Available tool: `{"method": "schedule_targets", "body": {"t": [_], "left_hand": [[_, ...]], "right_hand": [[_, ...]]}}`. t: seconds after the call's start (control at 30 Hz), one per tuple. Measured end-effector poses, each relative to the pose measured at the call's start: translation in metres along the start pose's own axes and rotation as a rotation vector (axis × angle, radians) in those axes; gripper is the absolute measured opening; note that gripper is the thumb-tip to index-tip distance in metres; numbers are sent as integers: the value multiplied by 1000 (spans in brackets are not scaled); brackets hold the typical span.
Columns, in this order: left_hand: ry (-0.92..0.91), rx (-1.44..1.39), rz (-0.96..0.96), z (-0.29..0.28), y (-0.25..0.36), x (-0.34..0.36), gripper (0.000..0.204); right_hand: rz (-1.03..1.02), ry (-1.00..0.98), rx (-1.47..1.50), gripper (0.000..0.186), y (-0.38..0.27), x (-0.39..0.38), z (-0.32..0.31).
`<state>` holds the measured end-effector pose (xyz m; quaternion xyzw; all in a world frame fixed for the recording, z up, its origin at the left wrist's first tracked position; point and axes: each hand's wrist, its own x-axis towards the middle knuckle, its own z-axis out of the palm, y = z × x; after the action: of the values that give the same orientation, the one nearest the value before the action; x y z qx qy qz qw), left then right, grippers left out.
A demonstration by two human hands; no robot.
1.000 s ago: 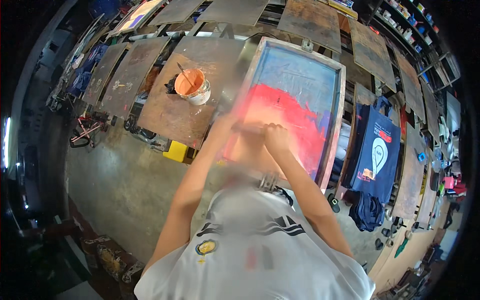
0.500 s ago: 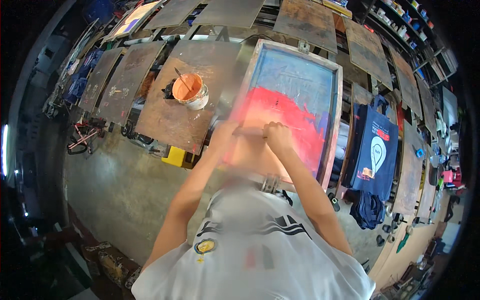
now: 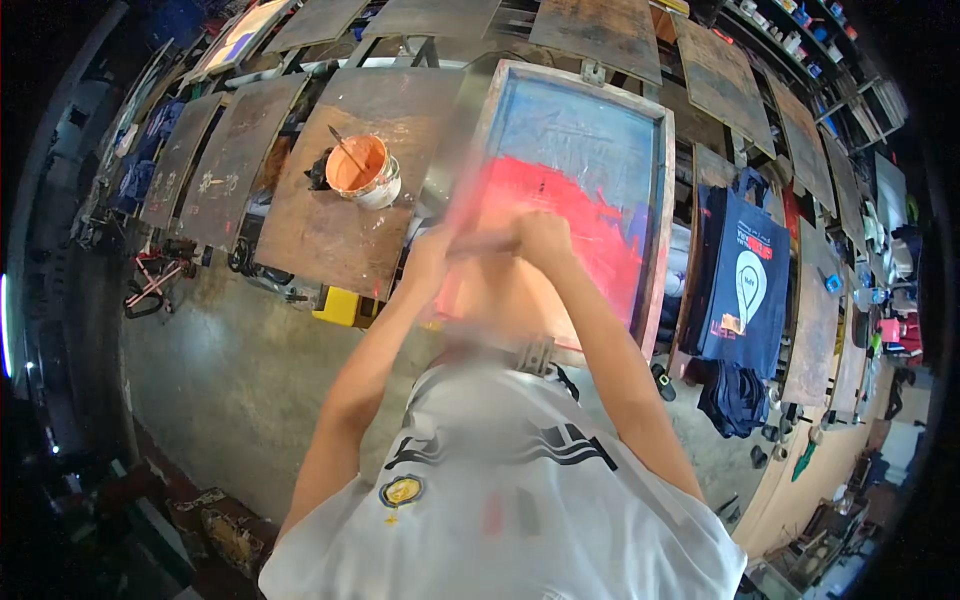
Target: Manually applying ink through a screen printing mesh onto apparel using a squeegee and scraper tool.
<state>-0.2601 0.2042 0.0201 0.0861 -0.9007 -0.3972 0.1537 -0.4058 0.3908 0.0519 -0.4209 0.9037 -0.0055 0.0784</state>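
My left hand (image 3: 430, 247) and my right hand (image 3: 541, 232) are closed on opposite ends of a bar-shaped squeegee (image 3: 484, 242), partly blurred in the middle. It is over a screen printing frame (image 3: 664, 170) with blue mesh, covered in the lower part with red and pale orange ink (image 3: 586, 240). Left of the frame, a pail of orange ink (image 3: 383, 190) with a stick in it stands on a stained board (image 3: 321, 235), beside a dark crumpled item (image 3: 318, 177). A metal clamp (image 3: 534, 355) sits at the frame's near edge.
More stained boards (image 3: 240, 160) line racks around me. Navy printed tote bags (image 3: 740, 270) lie at the right above bunched navy cloth (image 3: 733, 400). A yellow container (image 3: 338, 306) is below the left board. Shelves of bottles (image 3: 790, 40) are at the far right, over concrete floor (image 3: 220, 390).
The view has shifted, so the scene sits higher in the picture. Both hands, still gripping the squeegee, are slightly farther up the screen, away from my body.
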Motion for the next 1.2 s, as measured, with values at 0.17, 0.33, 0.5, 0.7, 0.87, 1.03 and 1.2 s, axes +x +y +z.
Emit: {"method": "schedule_targets", "body": {"t": [0.17, 0.33, 0.5, 0.7, 0.87, 1.03, 1.2], "left_hand": [[-1, 160, 55, 7, 20, -44, 24], [-66, 97, -56, 10, 41, -110, 32], [-32, 49, -67, -7, 51, -93, 30], [-191, 88, 22, -15, 41, -78, 30], [-327, 162, -76, -20, 29, -31, 40], [-275, 141, 28, -6, -6, 6, 42], [-331, 103, 230, -6, -2, 48, 40]], "right_hand": [[-103, 308, 26, 9, 2, -37, 45], [-137, 282, 129, 9, -31, -111, 30], [-72, 358, 179, 6, -41, -115, 19], [32, 156, 179, 21, -43, -114, 18], [-8, -19, 225, 23, -14, -64, 8], [-13, -101, 212, 39, 4, -27, 0], [96, 58, 304, 45, 1, -48, 3]]}}
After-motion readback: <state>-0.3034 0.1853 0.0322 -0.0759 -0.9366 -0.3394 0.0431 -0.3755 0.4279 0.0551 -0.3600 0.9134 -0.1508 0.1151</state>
